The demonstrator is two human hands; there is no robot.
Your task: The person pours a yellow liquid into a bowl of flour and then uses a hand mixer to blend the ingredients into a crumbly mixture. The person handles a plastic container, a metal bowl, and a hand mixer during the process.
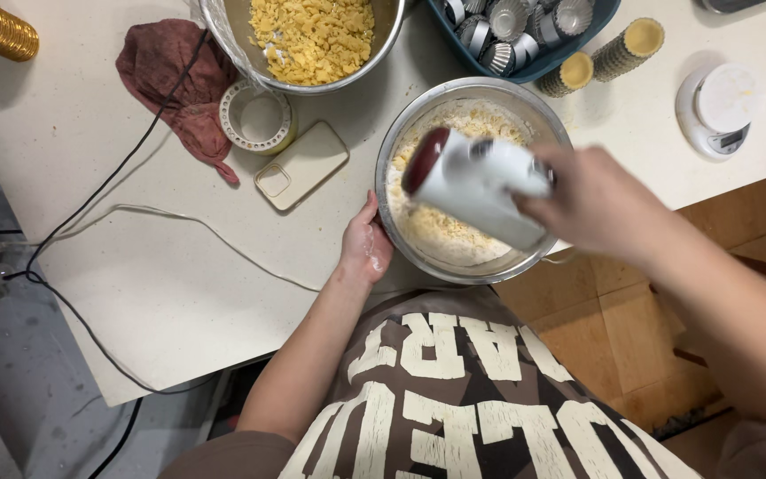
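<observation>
**Mixer slanted over the bowl, left hand bracing the rim**

Head view: your right hand [597, 202], right of centre in the frame, is closed around the handle of the white hand mixer [476, 184]. The mixer's long axis runs from your grip toward the upper left, its dark red end pointing that way, and its body hangs directly over the steel mixing bowl [410, 133] of pale crumbly flour mix. The beaters are hidden under the body, so you cannot tell how deep they sit. Your left hand [366, 247], flour-dusted, curls against the bowl's left rim, touching it. The right hand is the one on the mixer; the left is nearer the bowl wall. A phone [301, 165] lies just beside the bowl, upper left, and a white cord [179, 217] trails left across the table [170, 293]
</observation>
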